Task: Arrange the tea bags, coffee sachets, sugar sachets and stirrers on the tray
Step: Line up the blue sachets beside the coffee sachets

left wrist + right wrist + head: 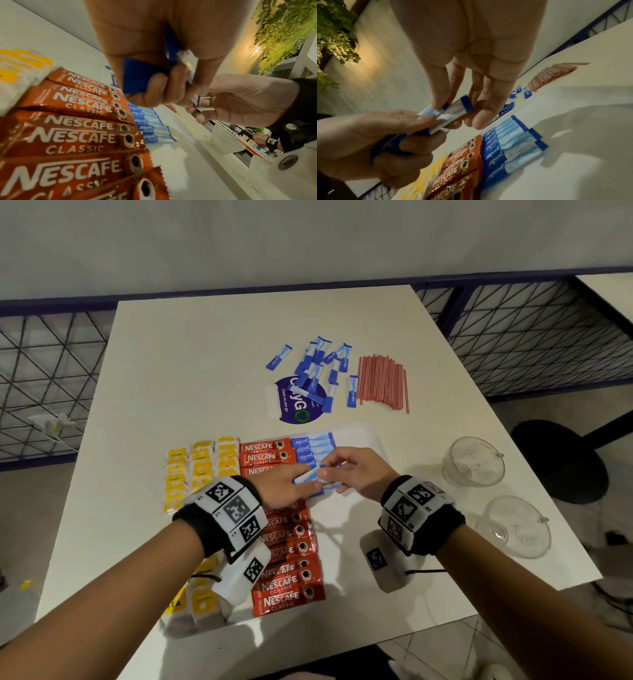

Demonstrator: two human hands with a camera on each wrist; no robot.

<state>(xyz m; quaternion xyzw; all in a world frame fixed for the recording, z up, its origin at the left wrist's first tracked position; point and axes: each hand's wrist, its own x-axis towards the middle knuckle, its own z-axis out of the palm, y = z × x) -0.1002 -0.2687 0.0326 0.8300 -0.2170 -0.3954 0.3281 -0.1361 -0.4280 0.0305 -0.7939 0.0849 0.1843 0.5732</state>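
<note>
Over a white tray (371, 440) on a café table (171, 354), a person's left hand (284, 486) gripped a small bundle of blue sugar sachets (137, 75), fingers curled round it, while the right hand (356, 472) pinched the end of one sachet (453, 110) between thumb and fingertips. Four sugar sachets (313, 448) lay in a row on the tray at 12 o'clock from the hands, touching a column of red coffee sachets (286, 559) beside yellow tea bags (202, 470). More loose sugar sachets (320, 368) and red stirrers (382, 380) sat farther off at 12 o'clock; two glass cups (474, 460) stood at 3 o'clock.
</note>
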